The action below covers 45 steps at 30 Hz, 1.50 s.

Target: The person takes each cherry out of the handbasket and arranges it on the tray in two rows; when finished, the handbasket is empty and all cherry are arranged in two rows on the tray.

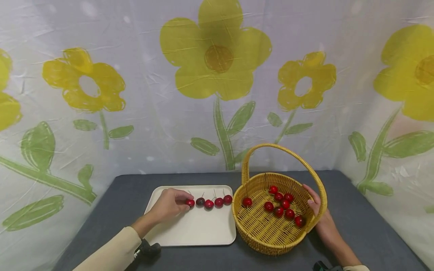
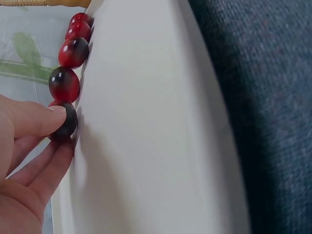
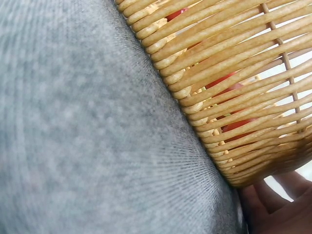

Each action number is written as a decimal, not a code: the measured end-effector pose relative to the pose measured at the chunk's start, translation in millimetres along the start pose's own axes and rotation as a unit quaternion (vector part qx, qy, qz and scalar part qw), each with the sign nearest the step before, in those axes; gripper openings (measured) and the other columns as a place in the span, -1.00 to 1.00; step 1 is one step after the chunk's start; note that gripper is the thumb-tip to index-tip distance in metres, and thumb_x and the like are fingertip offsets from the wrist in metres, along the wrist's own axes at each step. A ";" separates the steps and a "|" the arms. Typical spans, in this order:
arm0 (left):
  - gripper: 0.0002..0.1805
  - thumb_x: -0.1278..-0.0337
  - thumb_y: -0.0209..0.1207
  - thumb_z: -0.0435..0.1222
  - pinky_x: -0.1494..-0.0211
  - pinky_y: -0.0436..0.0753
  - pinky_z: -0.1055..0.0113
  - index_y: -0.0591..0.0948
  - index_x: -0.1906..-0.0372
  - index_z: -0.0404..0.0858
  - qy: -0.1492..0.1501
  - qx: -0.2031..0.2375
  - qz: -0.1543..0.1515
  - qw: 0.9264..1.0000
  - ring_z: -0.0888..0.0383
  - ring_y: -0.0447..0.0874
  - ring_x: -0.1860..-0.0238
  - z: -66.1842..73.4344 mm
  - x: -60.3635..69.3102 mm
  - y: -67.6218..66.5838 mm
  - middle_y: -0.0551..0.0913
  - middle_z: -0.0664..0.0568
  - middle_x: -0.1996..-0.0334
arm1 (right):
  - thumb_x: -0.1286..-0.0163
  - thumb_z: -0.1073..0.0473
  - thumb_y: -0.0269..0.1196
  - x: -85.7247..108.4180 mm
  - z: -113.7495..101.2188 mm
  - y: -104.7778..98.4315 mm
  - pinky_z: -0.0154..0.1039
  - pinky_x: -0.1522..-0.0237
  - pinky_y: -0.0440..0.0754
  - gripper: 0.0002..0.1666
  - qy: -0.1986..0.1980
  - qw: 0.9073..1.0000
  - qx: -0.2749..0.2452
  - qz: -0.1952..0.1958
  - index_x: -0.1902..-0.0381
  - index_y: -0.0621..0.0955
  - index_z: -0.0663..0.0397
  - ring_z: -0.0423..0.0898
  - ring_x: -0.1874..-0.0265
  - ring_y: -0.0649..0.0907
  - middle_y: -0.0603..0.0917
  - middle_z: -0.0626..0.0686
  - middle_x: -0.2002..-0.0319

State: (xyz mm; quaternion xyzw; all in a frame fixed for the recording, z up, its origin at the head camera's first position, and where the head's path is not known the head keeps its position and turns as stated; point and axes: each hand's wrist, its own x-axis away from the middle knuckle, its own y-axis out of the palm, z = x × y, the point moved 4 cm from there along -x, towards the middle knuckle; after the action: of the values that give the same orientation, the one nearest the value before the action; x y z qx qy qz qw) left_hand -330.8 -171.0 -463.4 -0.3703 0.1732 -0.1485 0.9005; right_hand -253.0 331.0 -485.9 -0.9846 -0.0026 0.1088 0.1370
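Cherry (image 1: 190, 203) in the left hand (image 1: 169, 205), about midway along the white tray (image 1: 190, 231), nearer its far edge than its near one. Grip narrow: thumb on one side, fingertips on the other, gap no wider than the fruit. Body almost round, little long axis to read; thin stem points toward the far edge. Whether the fruit bears on the tray cannot be told.

Four more cherries (image 1: 208, 204) carry the line rightward, almost to the right edge. Row's long axis roughly parallel to the far edge, with a slight wander; visible stems also point far-ward, some leaning. Held one is the row's left end, just beside its neighbour.

Room: broad strip from row to near edge, running to both near corners; shorter strip on the far side. Toward the left edge, the hand covers much of the tray.

Wicker basket (image 1: 255, 226) stands by the tray's right edge, contact unclear; handle (image 1: 271, 145) arches from far left to near right. Nine basket cherries (image 1: 278, 211), most gathered rightward. Right hand (image 1: 325, 224) at the basket's right side, fingers at the rim; how firmly they close cannot be told
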 end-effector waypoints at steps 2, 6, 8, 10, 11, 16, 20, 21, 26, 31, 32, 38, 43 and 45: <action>-0.69 -0.06 0.54 -0.54 -0.11 0.85 0.09 0.89 0.06 -0.25 -0.001 -0.005 0.003 1.000 0.10 0.91 0.08 -1.1 -1.1 0.3 0.91 0.03 0.16 | -0.88 -0.05 -0.22 -0.4 0.9 0.3 -0.57 -0.20 0.56 -0.35 0.003 1.000 -0.001 0.000 -0.81 0.11 -0.24 -0.50 -0.35 0.52 0.32 0.19 -0.62; -0.67 -0.05 0.54 -0.55 -0.09 0.85 0.11 0.88 0.04 -0.28 -0.008 -0.005 0.005 1.000 0.12 0.91 0.10 -2.0 -1.9 1.7 0.91 0.00 0.15 | -0.88 -0.05 -0.22 -0.7 1.7 1.0 -0.55 -0.21 0.57 -0.35 0.004 1.000 -0.008 -0.001 -0.81 0.11 -0.25 -0.48 -0.36 0.53 0.31 0.23 -0.63; -0.65 -0.06 0.54 -0.56 -0.08 0.86 0.13 0.87 0.01 -0.30 -0.014 0.002 0.004 1.000 0.11 0.91 0.10 -1.8 -1.4 2.5 0.91 -0.04 0.12 | -0.88 -0.04 -0.22 -1.0 1.8 0.8 -0.55 -0.21 0.58 -0.35 0.002 1.000 -0.009 -0.001 -0.81 0.11 -0.25 -0.47 -0.36 0.53 0.32 0.19 -0.62; -0.63 -0.06 0.52 -0.57 -0.06 0.87 0.15 0.86 -0.02 -0.36 -0.016 0.014 0.001 1.000 0.06 0.93 0.09 -0.7 -0.5 3.1 0.90 -0.12 0.08 | -0.88 -0.03 -0.22 -1.0 1.6 0.7 -0.55 -0.21 0.57 -0.35 -0.002 1.000 -0.007 -0.002 -0.81 0.11 -0.23 -0.48 -0.37 0.52 0.34 0.13 -0.61; -0.62 -0.07 0.52 -0.58 -0.05 0.87 0.17 0.85 -0.04 -0.38 -0.015 0.019 -0.001 1.000 0.03 0.93 0.08 0.0 0.1 2.9 0.90 -0.16 0.06 | -0.88 -0.03 -0.21 -0.9 1.5 0.6 -0.55 -0.21 0.57 -0.35 -0.004 1.000 -0.008 -0.001 -0.81 0.12 -0.23 -0.48 -0.37 0.53 0.36 0.09 -0.59; -0.59 -0.14 0.47 -0.57 -0.09 0.86 0.16 0.80 -0.14 -0.44 -0.006 0.031 -0.005 0.999 -0.16 0.91 -0.03 2.3 3.7 -3.5 0.86 -0.26 -0.05 | -0.88 0.00 -0.20 -0.1 1.4 0.5 -0.55 -0.19 0.58 -0.36 -0.013 1.000 -0.020 0.000 -0.80 0.13 -0.19 -0.47 -0.35 0.55 0.43 -0.10 -0.52; -0.59 -0.20 0.47 -0.50 -0.13 0.85 0.14 0.80 -0.17 -0.39 -0.003 0.029 0.021 0.999 -0.23 0.89 -0.07 6.7 7.0 -13.7 0.84 -0.24 -0.12 | -0.88 0.02 -0.19 -0.8 1.8 0.8 -0.53 -0.18 0.61 -0.35 -0.013 1.000 -0.027 -0.001 -0.80 0.13 -0.17 -0.45 -0.34 0.57 0.46 -0.17 -0.49; -0.59 -0.21 0.48 -0.48 -0.12 0.85 0.14 0.80 -0.18 -0.37 -0.002 0.033 0.029 0.999 -0.25 0.88 -0.08 9.5 7.5 -15.5 0.84 -0.23 -0.14 | -0.88 0.02 -0.19 -0.9 2.1 0.7 -0.53 -0.19 0.61 -0.35 -0.012 1.000 -0.027 -0.001 -0.80 0.13 -0.17 -0.45 -0.34 0.57 0.46 -0.17 -0.49; -0.58 -0.25 0.50 -0.42 -0.16 0.84 0.19 0.80 -0.22 -0.28 0.014 0.102 0.036 0.994 -0.29 0.86 -0.13 35.9 6.0 -13.9 0.83 -0.23 -0.17 | -0.88 -0.02 -0.19 -1.0 2.4 -0.4 -0.56 -0.18 0.58 -0.35 0.003 1.000 -0.019 0.002 -0.81 0.11 -0.19 -0.48 -0.34 0.54 0.43 -0.15 -0.50; -0.55 -0.32 0.50 -0.35 -0.10 0.84 0.29 0.76 -0.28 -0.30 0.035 0.219 -0.042 0.974 -0.26 0.84 -0.18 74.3 -0.6 3.4 0.82 -0.20 -0.19 | -0.88 0.00 -0.19 0.1 1.2 -0.3 -0.54 -0.17 0.59 -0.34 -0.001 1.000 -0.019 0.003 -0.81 0.11 -0.14 -0.47 -0.32 0.56 0.44 -0.15 -0.50; -0.54 -0.33 0.50 -0.35 -0.10 0.84 0.30 0.75 -0.29 -0.32 0.042 0.237 -0.059 0.969 -0.27 0.83 -0.18 82.2 -2.9 8.0 0.82 -0.20 -0.18 | -0.88 0.01 -0.19 0.5 1.2 -0.4 -0.54 -0.17 0.60 -0.34 -0.003 1.000 -0.018 0.003 -0.81 0.11 -0.13 -0.47 -0.32 0.56 0.44 -0.16 -0.49; -0.58 -0.37 0.48 -0.31 -0.17 0.82 0.30 0.77 -0.25 -0.34 0.095 0.284 -0.132 0.945 -0.13 0.86 -0.18 126.4 -16.9 38.9 0.84 -0.21 -0.16 | -0.88 0.03 -0.19 1.8 1.6 -0.9 -0.54 -0.16 0.60 -0.35 -0.011 1.000 -0.012 0.006 -0.80 0.14 -0.16 -0.48 -0.32 0.57 0.47 -0.20 -0.47; -0.58 -0.37 0.47 -0.29 -0.19 0.81 0.32 0.78 -0.26 -0.31 0.114 0.285 -0.151 0.940 0.16 0.88 -0.12 153.5 -30.6 72.9 0.85 -0.12 -0.16 | -0.88 0.03 -0.18 0.5 2.1 -0.2 -0.52 -0.18 0.61 -0.35 -0.009 1.000 -0.030 0.002 -0.80 0.13 -0.15 -0.45 -0.33 0.57 0.46 -0.19 -0.49; -0.58 -0.36 0.48 -0.29 -0.18 0.80 0.34 0.79 -0.25 -0.29 0.115 0.277 -0.157 0.941 0.17 0.88 -0.11 162.6 -36.2 88.0 0.86 -0.07 -0.15 | -0.88 0.03 -0.18 0.3 2.1 0.1 -0.53 -0.18 0.61 -0.35 -0.010 1.000 -0.030 0.002 -0.80 0.13 -0.10 -0.45 -0.33 0.57 0.46 -0.18 -0.49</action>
State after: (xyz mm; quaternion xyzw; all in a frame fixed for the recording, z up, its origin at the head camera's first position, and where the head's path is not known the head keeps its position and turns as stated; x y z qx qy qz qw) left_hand -282.4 3.4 -411.1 -0.1088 0.1673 -0.3715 0.9067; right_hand -253.2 331.4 -488.0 -0.9871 -0.0053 0.1190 0.1074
